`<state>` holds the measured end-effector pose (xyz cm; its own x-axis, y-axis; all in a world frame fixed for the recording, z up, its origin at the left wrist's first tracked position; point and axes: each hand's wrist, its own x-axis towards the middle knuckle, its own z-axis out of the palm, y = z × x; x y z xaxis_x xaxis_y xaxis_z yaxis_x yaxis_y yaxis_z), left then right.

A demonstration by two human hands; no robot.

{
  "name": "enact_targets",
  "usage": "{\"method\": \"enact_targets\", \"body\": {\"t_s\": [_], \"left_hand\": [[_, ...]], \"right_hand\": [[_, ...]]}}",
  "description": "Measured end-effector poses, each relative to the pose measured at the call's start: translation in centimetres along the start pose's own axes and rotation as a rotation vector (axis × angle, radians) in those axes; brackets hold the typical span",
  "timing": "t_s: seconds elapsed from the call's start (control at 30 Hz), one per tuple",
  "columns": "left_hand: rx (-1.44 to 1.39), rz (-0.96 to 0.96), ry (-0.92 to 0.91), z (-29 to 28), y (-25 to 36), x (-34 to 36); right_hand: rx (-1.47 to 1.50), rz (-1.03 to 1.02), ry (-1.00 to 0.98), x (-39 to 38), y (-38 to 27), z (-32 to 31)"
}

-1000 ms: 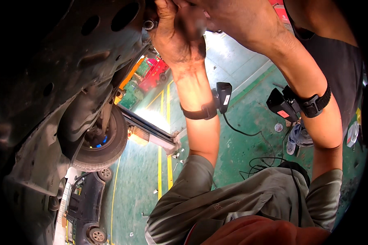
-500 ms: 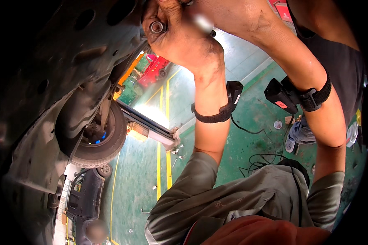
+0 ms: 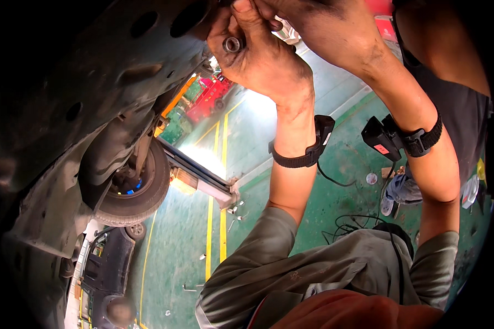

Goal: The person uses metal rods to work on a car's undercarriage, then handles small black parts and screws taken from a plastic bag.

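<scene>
Both my hands are raised at the top of the view, close together beside the dark underside of a vehicle (image 3: 132, 71). My left hand (image 3: 266, 63) is closed, its fingers curled round a metal socket (image 3: 232, 44) whose round hollow end faces out. Its thumb points up toward the vehicle. My right hand (image 3: 335, 35) is bent over next to the left thumb, with its fingers curled. The upper edge and shadow hide most of its fingertips, so whatever they grip cannot be made out. Strapped to my forearms are two black devices, left (image 3: 324, 131) and right (image 3: 381, 137).
A wheel (image 3: 134, 186) hangs below the vehicle at left. A lift arm (image 3: 203, 178) crosses behind it. Another person's dark clothing (image 3: 450, 93) is close at right. Black cable (image 3: 351, 225) and scattered tools (image 3: 236, 214) lie on the green floor; a dark car (image 3: 112, 268) stands lower left.
My hands and the nearby underside have shifted a little right in the view. My right hand has turned slightly, and the blurred bright patch between the hands is gone. The left hand still holds the socket.
</scene>
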<state>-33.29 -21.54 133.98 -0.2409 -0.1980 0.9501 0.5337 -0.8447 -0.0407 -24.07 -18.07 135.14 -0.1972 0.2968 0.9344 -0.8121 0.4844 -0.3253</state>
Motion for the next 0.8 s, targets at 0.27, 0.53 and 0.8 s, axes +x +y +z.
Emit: {"method": "enact_targets", "body": {"t_s": [0.27,0.53,0.8], "left_hand": [[-0.19,-0.199,-0.157,-1.2,-0.2,1.0],[0.002,-0.061,0.035,-0.7,-0.1,0.3],[0.011,-0.016,-0.01,-0.8,-0.1,0.1]], "right_hand": [[0.224,0.039,-0.164,0.1,0.9,-1.5],[0.396,0.242,-0.178,0.5,0.1,-1.3],[-0.116,0.081,-0.178,1.3,-1.2,-1.4]]}}
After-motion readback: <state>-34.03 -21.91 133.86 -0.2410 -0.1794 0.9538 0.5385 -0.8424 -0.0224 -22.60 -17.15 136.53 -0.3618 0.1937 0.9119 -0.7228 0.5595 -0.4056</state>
